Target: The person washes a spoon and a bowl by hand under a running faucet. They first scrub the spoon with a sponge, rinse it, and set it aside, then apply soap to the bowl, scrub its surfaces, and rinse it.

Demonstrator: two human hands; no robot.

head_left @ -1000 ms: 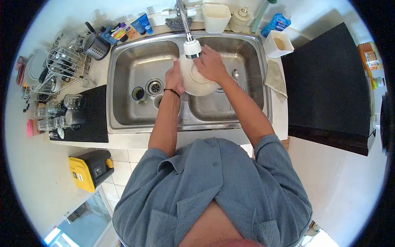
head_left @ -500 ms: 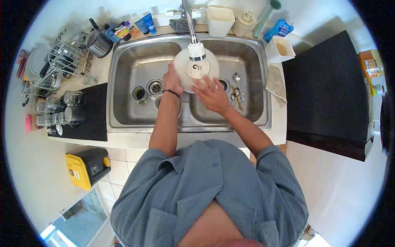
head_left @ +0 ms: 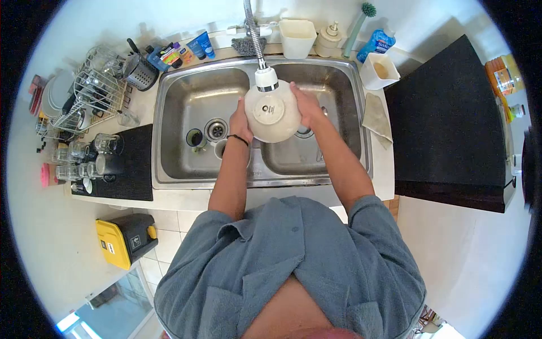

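Observation:
A cream-white bowl (head_left: 283,127) is held over the sink divider, its underside with a small dark mark facing up. My left hand (head_left: 241,122) is closed on its left edge, a dark band on the wrist. On the opposite edge, my right hand (head_left: 306,106) grips the rim. The faucet's white spray head (head_left: 266,78) hangs just over the far part of the bowl. In the left basin, near the drain (head_left: 216,130), stand a glass (head_left: 195,138) and a white cup (head_left: 220,148), partly covered by my left forearm. A spoon (head_left: 324,111) lies in the right basin beyond my right wrist.
At left are a dish rack (head_left: 90,101) and upturned glasses on a black mat (head_left: 135,164). Behind the sink stand a white container (head_left: 297,38), a soap dispenser (head_left: 328,39), a green brush (head_left: 357,29) and a blue bottle (head_left: 376,44). A cloth (head_left: 375,120) lies at right.
My right hand has moved from the bowl's upturned underside to its right edge. The bowl sits slightly lower and to the right in view, with my left hand still on it.

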